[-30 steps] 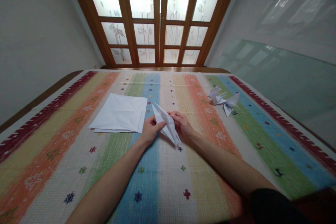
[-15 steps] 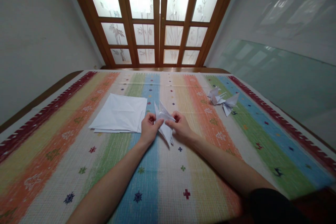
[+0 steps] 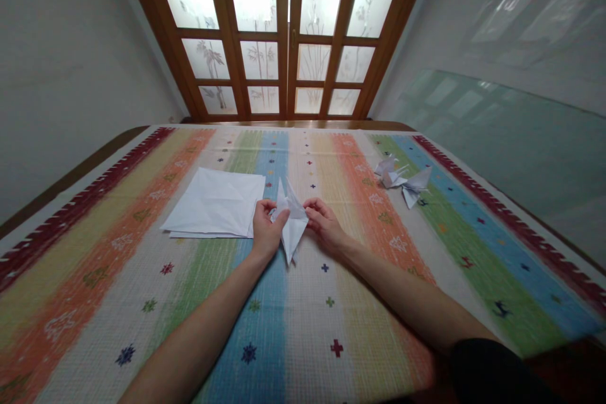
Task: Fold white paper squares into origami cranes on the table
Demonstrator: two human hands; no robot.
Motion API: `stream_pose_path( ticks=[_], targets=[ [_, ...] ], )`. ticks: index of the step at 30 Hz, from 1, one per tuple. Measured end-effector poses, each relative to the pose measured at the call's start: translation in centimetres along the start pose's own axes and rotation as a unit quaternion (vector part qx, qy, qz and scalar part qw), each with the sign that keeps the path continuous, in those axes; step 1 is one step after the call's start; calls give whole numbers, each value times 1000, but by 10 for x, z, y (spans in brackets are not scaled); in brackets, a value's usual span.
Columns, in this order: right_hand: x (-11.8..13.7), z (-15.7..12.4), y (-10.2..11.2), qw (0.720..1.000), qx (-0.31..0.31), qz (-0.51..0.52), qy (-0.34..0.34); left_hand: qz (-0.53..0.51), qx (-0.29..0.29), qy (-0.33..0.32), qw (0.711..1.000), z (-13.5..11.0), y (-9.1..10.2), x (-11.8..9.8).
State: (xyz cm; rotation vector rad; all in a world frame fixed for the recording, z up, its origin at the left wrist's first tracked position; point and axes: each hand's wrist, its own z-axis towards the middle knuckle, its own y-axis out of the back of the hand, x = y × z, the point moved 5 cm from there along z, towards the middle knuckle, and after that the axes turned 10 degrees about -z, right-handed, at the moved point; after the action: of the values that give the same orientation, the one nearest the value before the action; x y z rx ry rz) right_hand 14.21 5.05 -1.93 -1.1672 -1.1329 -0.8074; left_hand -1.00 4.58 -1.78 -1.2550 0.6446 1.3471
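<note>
A partly folded white paper crane is held above the cloth, with two narrow points facing away from me and others facing toward me. My left hand pinches its left side, thumb on top and fingers curled under. At its right corner, the bent fingers of my right hand close on the paper's edge; the fingertips are partly hidden. Left of my left hand lies a stack of white square paper sheets, its edges slightly askew.
Folded paper cranes sit close together at the right on the striped tablecloth. Beyond the table's far edge stand wooden doors with frosted panes. A greenish glass panel leans along the right wall.
The paper crane has turned and shifted slightly left. My right thumb has come off its middle, and the right hand has moved to its right edge. The left hand keeps its hold.
</note>
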Motion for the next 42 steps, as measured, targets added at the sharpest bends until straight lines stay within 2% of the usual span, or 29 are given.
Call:
stream_pose_path(
  ticks=[4,7,9,13,15,18,23,28,30,36,39,42],
  targets=[
    [0,0,-3,999,28,-29,23,45,40,7,998,-3,-4,-3],
    [2,-4,-4,991,23,-118,57,38,61,42,997,-6,-6,-3],
    [4,-8,-5,975,1,-200,91,33,90,57,994,-9,-8,-4],
    [12,-14,-4,932,-64,-315,164,60,152,33,986,-16,-16,-10],
    [11,-14,-2,931,-83,-317,161,77,143,35,986,-17,-16,-10],
    [8,-10,2,946,-106,-275,135,63,110,55,990,-14,-12,-6],
    [9,-3,9,963,-149,-174,144,71,48,7,996,-5,-4,-9],
    [13,-5,9,956,-141,-186,178,37,51,23,998,-5,-7,-6],
    [17,-10,6,940,-129,-235,211,39,54,3,998,-6,-7,-10],
    [33,-27,0,851,-118,-371,352,128,106,-185,969,-15,-8,-37],
    [35,-29,-5,819,-67,-414,392,139,124,-224,957,-21,-8,-41],
    [32,-28,-8,799,-35,-443,406,161,122,-227,953,-23,-8,-38]
  ],
)
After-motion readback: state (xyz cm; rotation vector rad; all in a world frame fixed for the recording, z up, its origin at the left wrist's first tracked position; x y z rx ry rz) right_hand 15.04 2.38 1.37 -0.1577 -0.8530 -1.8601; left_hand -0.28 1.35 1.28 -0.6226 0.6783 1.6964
